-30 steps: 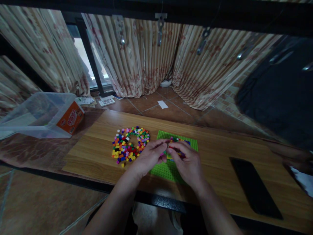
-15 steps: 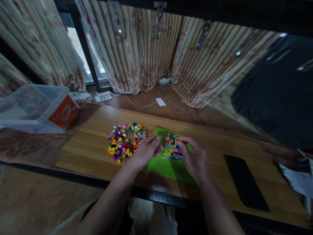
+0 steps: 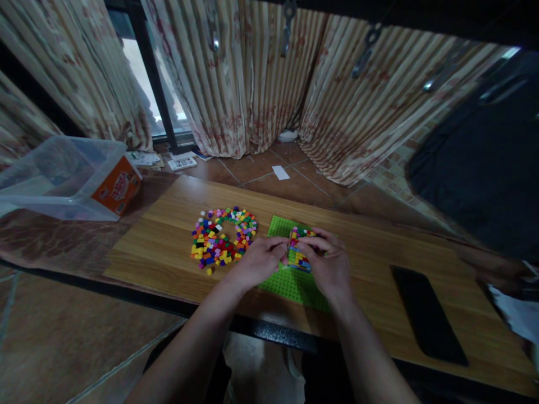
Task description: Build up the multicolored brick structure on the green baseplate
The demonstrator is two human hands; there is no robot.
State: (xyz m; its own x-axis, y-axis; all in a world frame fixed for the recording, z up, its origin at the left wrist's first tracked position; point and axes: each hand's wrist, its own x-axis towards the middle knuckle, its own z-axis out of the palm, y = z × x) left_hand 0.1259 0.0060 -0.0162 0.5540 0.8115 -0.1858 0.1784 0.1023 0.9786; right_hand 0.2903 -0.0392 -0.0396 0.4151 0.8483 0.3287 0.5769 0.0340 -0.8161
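A multicoloured toy brick build (image 3: 300, 261) sits on a green studded baseplate (image 3: 290, 287). My left hand (image 3: 263, 259) is at the left side of the build, its thumb and fingers pinched together. From the right, my right hand (image 3: 330, 261) reaches over the build with bent fingers, the tips at its upper part and close to my left fingertips. Anything between the fingers of either hand is too small or hidden to make out. Part of the build lies hidden under my right hand. Left of the baseplate, loose small bricks (image 3: 210, 247) of many colours form a rough ring.
The wooden board (image 3: 155, 247) bears all this. A black flat slab (image 3: 427, 314) lies on its right part. A clear plastic box (image 3: 76, 205) with an orange label stands at the left. Behind hang striped curtains (image 3: 236, 84); a dark cloth shape (image 3: 480, 163) is at right.
My right hand has moved left over the build, and its fingertips have come close to my left hand's. My left fingers have closed in against the build's left side. The camera view has shifted slightly.
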